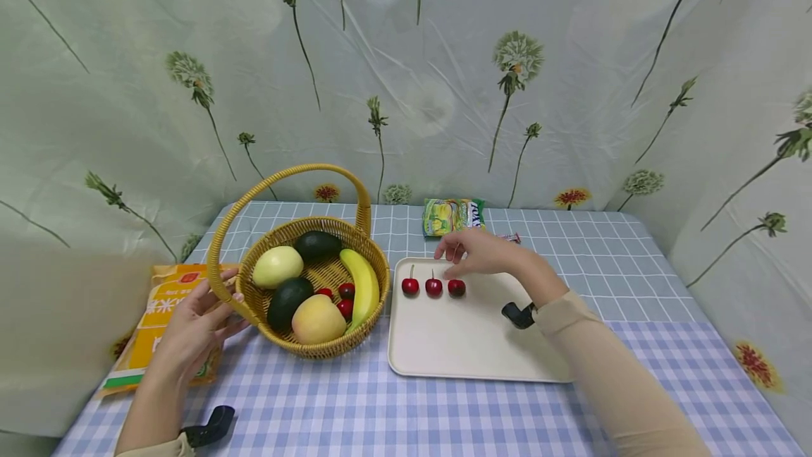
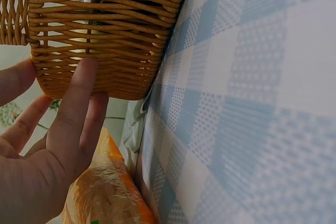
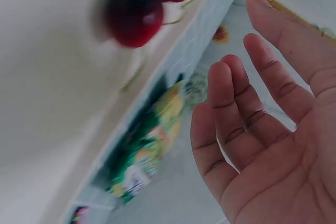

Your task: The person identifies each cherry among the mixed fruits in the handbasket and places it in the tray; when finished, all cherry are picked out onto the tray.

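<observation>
A wicker basket (image 1: 330,352) with a tall handle holds a banana (image 1: 363,288), a peach (image 1: 318,320), a pale yellow-green fruit (image 1: 278,266), two dark green fruits and several cherries. My left hand (image 1: 197,319) is at the basket's left side, fingers extended against the weave in the left wrist view. To the right, three cherries with stems stand in a row along the upper left of a cream tray (image 1: 469,348). Over the rightmost cherry (image 1: 457,288), my right hand (image 1: 482,251) hovers with loosely bent fingers and an empty palm.
An orange food bag (image 1: 168,302) lies left of the basket, partly behind my left hand. Behind the tray sit a green and yellow snack packet (image 1: 452,218) and a small red wrapped item (image 1: 511,238). A flowered curtain (image 1: 438,90) closes off the back.
</observation>
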A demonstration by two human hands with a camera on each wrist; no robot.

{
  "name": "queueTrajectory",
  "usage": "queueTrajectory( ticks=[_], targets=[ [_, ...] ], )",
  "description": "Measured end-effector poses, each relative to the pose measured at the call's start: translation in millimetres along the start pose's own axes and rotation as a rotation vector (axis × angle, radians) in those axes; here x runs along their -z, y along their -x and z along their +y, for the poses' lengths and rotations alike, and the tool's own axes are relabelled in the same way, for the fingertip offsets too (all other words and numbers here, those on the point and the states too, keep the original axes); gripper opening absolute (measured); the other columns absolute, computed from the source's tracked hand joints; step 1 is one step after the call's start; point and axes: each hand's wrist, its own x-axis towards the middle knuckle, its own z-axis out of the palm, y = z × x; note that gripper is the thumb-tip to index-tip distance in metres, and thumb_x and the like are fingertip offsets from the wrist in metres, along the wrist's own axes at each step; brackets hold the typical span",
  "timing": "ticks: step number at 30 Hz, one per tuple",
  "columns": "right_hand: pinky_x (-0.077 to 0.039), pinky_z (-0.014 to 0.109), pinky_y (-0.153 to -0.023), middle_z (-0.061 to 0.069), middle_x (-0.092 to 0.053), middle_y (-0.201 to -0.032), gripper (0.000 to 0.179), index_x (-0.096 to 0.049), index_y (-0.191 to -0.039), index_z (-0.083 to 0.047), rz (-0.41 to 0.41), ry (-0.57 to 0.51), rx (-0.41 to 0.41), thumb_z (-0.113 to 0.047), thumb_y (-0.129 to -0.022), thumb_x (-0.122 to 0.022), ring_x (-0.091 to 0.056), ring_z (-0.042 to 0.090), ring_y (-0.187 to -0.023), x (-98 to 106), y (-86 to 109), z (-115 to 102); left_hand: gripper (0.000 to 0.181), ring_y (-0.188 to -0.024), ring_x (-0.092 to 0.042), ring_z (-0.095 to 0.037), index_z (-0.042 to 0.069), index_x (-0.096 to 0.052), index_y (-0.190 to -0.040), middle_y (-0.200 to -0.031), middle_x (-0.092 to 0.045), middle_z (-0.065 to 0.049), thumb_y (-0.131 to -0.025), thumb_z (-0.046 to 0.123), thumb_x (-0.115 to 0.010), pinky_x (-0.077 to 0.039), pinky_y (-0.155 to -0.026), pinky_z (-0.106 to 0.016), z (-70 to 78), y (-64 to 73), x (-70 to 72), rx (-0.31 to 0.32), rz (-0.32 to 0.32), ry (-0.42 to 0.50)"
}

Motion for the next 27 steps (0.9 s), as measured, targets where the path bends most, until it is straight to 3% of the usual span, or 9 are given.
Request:
queueTrajectory(
  ticks=[9,16,27],
  targets=[
    [-0.057,0.032,-0.092,0.0,-0.072,-0.103,0.026,-0.073,-0.12,-0.015,-0.054,0.061,0.077,-0.026,-0.098,-0.08,-0.065,0.015,-0.099,-0.7,-28.0,-40.5,0.071,-0.105,-0.068,0.003,0.025,-0.037,-0.167,-0.124,-0.06,0.024,-0.105,0.032,-0.071,-0.066,-0.085,-0.028,0.6,1.0,0.2,-0.018,-0.003,-0.084],
    [-0.057,0.03,-0.091,-0.001,-0.072,-0.104,0.028,-0.072,-0.123,-0.012,-0.109,0.073,0.135,-0.028,-0.101,-0.077,-0.067,0.013,-0.099,-7.5,-50.6,-67.8,0.071,-0.108,-0.067,0.003,0.024,-0.034,-0.168,-0.137,-0.055,0.012,-0.107,0.034,-0.068,-0.066,-0.087,-0.029,3.6,-0.1,-1.5,-0.002,-0.019,-0.14],
    [-0.052,0.022,-0.078,0.002,-0.072,-0.1,0.031,-0.071,-0.127,-0.009,-0.164,0.069,0.176,-0.03,-0.103,-0.075,-0.062,0.012,-0.088,-27.0,-85.2,-105.5,0.071,-0.105,-0.068,0.002,0.024,-0.035,-0.167,-0.133,-0.055,0.014,-0.106,0.029,-0.07,-0.066,-0.085,-0.03,5.1,0.9,-3.6,0.004,0.001,-0.094]
  ],
)
